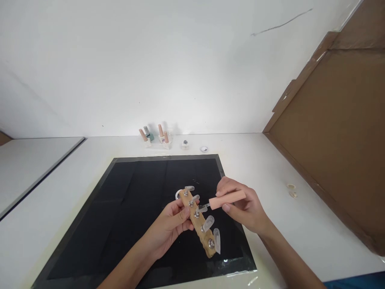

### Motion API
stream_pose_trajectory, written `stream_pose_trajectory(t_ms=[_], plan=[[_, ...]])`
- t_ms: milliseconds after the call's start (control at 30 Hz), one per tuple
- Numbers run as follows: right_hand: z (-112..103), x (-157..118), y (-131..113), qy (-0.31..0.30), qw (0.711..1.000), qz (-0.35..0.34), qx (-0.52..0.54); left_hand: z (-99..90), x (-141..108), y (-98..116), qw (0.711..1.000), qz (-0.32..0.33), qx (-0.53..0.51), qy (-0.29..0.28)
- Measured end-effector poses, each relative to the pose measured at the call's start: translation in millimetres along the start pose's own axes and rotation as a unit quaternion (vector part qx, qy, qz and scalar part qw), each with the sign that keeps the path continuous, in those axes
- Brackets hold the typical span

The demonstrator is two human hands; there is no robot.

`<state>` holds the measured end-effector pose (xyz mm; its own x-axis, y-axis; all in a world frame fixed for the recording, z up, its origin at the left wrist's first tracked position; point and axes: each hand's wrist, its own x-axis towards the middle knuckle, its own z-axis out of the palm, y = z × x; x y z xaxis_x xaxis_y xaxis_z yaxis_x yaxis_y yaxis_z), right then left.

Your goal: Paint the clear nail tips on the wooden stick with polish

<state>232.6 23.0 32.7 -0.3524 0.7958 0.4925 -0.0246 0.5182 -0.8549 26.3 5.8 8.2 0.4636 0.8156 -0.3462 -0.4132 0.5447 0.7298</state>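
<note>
My left hand (172,224) is closed round a wooden nail stand (200,229), its thumb lying on the top face. Several clear nail tips are mounted on metal knobs along the stand, among them a large tip (217,241) at the near end. My right hand (245,206) pinches the peach cap of a polish brush (227,199) between thumb and fingers. The brush's bristles point left and meet or hover just over the middle nail tip (202,209); contact is too small to tell. Behind the stand's far end, a small round white item (178,194) is partly hidden.
Under my hands lies a black mat (135,208) with taped edges on the white table (258,160). Several polish bottles (166,144), an uncapped-looking bottle (185,145) and a small round dish (203,149) stand along the back. Cardboard (333,132) rises at the right.
</note>
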Motion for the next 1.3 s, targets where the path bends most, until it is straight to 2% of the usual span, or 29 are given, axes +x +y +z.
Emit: stream_pose_trajectory(t_ms=[233, 800, 1133, 1300], plan=[[2.5, 1.6, -1.2, -0.034, 0.998, -0.040, -0.040, -1.2, 1.5, -1.0, 1.000, -0.009, -0.008, 0.003], [0.0, 3.3, -4.5, -0.027, 0.995, -0.070, -0.063, -1.0, 0.1, -1.8, 0.998, -0.020, -0.049, 0.013], [-2.9, 0.9, 1.2, -0.007, 0.998, -0.066, -0.022, -2.0, -0.2, -0.1, 0.999, -0.018, -0.044, -0.007], [-5.3, -1.7, 3.8, 0.024, 0.999, -0.035, 0.034, -3.2, -1.1, -1.4, 0.999, -0.018, -0.037, -0.008]])
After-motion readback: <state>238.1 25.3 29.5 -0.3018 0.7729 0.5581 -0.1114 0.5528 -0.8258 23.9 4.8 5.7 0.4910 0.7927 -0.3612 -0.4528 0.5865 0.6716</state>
